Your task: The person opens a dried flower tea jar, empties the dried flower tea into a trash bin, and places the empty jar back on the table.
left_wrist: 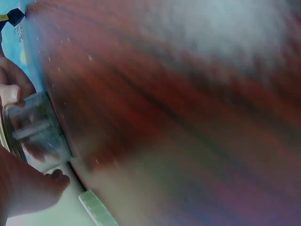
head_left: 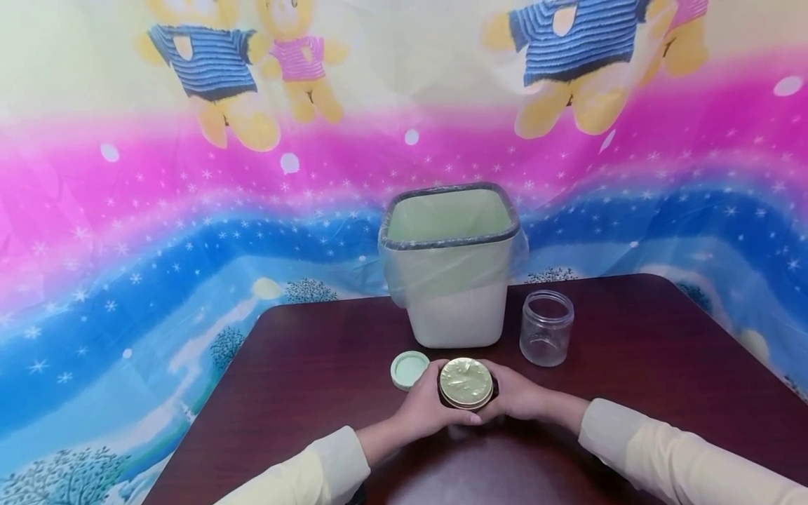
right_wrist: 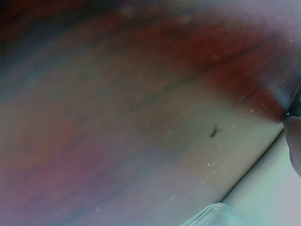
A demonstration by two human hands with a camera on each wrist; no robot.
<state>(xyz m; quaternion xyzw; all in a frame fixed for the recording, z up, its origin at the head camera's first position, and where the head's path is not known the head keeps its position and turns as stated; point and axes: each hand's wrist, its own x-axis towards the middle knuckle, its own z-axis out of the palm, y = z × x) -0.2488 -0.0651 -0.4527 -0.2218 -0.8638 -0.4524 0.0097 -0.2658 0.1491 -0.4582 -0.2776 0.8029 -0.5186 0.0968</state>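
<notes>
Both hands hold a clear-walled jar (left_wrist: 44, 136) topped with wrinkled gold foil (head_left: 466, 382), low over the near middle of the table. My left hand (head_left: 421, 405) curls round its left side, the thumb lying across the front. From the right, my right hand (head_left: 516, 393) grips the opposite side. Only a bit of the right hand (right_wrist: 294, 146) shows at the edge of the right wrist view. Just behind the left fingers lies a pale green round lid (head_left: 409, 369). The lower part of the jar is hidden by the hands in the head view.
A whitish bin (head_left: 457, 308) lined with a clear bag stands behind the hands, its rim dark grey. Right of it is an uncovered clear jar (head_left: 546, 337). The dark red-brown table (head_left: 303, 365) is glossy, with a cartoon-bear cloth (head_left: 189, 238) hanging behind.
</notes>
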